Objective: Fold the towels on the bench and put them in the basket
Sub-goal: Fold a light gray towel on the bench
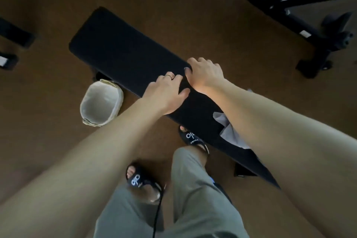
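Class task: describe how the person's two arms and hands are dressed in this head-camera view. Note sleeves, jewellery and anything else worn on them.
Both forearms are bare as far up as the picture shows; no sleeve, watch or bracelet is in view. The left hand wears a thin ring on one finger. The right hand shows no ring, and its thumbnail looks dark, perhaps painted, though the dim light makes that unsure. Neither hand wears a glove.

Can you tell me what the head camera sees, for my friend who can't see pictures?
Both hands, left hand and right hand, rest on a black bench, apparently on dark cloth that is hard to tell from the padding. A grey towel lies crumpled by the right arm, and an empty white-lined basket sits on the brown floor beside the bench.
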Demonstrator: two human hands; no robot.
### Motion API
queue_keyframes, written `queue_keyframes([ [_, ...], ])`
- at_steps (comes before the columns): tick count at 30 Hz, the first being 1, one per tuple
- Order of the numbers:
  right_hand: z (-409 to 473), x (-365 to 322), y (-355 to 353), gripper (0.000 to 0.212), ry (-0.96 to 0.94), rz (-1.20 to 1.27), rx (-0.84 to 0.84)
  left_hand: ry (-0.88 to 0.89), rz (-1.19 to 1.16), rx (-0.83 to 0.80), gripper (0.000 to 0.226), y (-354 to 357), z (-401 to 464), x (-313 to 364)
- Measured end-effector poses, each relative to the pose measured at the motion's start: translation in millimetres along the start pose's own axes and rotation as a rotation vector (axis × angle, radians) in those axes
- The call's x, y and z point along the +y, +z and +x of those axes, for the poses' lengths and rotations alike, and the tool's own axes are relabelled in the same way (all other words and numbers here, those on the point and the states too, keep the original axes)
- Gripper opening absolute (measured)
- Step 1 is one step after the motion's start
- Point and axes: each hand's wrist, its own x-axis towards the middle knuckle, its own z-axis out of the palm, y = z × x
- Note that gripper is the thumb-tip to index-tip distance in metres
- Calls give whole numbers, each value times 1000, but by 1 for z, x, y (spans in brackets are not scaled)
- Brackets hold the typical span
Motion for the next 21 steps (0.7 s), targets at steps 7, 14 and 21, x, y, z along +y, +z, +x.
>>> queue_keyframes([
  [7,64,45,95,45,8,-80,80,21,-33,102,61,98,70,-28],
  [14,123,74,129,42,3,-49,285,123,-48,250,61,160,133,-29],
  [21,115,100,122,47,-15,5,461,174,24,364,57,188,141,-4],
])
